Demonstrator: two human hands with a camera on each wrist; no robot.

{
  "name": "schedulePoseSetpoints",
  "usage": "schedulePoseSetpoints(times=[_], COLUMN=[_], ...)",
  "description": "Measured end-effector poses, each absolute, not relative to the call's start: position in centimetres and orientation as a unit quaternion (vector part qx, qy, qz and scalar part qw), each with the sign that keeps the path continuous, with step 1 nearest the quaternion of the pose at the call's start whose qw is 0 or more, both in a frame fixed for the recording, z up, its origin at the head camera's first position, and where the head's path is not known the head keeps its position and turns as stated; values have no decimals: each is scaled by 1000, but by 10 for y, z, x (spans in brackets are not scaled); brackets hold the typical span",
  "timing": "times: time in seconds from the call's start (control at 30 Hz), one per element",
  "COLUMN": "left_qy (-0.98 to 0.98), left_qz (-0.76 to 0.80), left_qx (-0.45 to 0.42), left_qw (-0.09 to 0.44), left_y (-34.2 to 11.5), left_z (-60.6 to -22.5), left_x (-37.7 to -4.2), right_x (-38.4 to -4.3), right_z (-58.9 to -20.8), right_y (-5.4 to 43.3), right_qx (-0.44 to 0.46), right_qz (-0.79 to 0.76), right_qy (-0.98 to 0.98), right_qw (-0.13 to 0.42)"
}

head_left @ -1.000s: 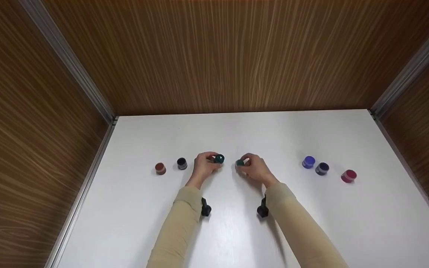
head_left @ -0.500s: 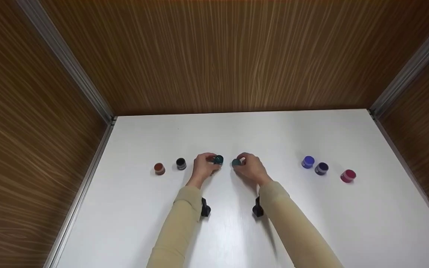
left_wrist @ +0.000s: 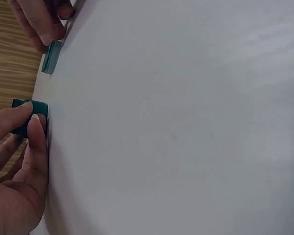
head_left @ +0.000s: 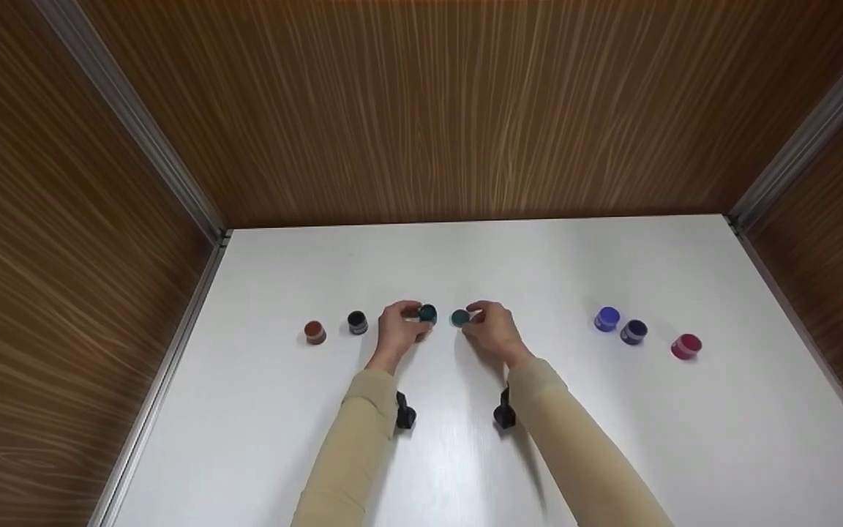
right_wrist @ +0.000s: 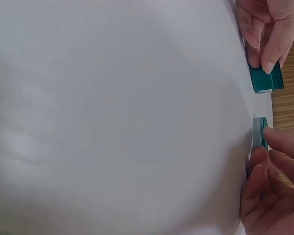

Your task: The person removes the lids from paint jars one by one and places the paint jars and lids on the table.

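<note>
My left hand (head_left: 398,333) pinches a small open paint jar (head_left: 427,314), dark green, on the table between thumb and fingers. The left wrist view shows this green jar (left_wrist: 40,108) upright, with fingers on its side. Just right of it, my right hand (head_left: 495,331) holds the jar's round green lid (head_left: 460,318) by its right edge. In the right wrist view the lid (right_wrist: 259,131) lies flat at the table surface, thumb and a finger at its edge. A narrow gap separates jar and lid.
On the white table (head_left: 421,476), a brown jar (head_left: 315,332) and a black jar (head_left: 357,322) stand left. Blue (head_left: 607,319), dark purple (head_left: 634,331) and red (head_left: 686,346) jars stand right. Wood-patterned panels (head_left: 421,110) border the table's back and sides.
My right hand has moved left and lowered the lid, which now lies flat, nearer the jar. My left hand and the jar have barely shifted.
</note>
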State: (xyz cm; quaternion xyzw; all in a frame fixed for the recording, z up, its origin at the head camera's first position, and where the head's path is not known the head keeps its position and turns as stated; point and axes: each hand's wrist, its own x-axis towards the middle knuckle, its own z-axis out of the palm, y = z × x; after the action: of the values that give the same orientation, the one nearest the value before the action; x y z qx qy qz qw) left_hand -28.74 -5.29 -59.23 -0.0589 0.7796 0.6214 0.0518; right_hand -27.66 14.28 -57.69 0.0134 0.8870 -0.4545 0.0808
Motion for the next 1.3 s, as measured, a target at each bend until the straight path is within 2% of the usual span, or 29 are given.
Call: schedulePoseSetpoints(times=[0.4, 0.67, 0.83, 1.1, 1.3], left_qy=[761, 793, 811, 809, 807], left_qz=[642, 597, 569, 572, 575], left_qx=[-67, -35, 2, 65, 90], left_qw=[61, 116, 135, 117, 97], left_y=[-56, -64, -73, -83, -89], left_z=[-591, -582, -578, -566, -554], left_x=[-285, -275, -268, -249, -229], right_x=[-275, -266, -257, -229, -208], right_z=[-575, -570, -568, -560, -558], right_y=[145, 165, 185, 221, 252], right_qx=[6, -25, -41, -73, -83], right_qz=[-474, -514, -526, -496, -492], right_qy=[874, 839, 825, 839, 847], right_qw=[106, 180, 206, 214, 185])
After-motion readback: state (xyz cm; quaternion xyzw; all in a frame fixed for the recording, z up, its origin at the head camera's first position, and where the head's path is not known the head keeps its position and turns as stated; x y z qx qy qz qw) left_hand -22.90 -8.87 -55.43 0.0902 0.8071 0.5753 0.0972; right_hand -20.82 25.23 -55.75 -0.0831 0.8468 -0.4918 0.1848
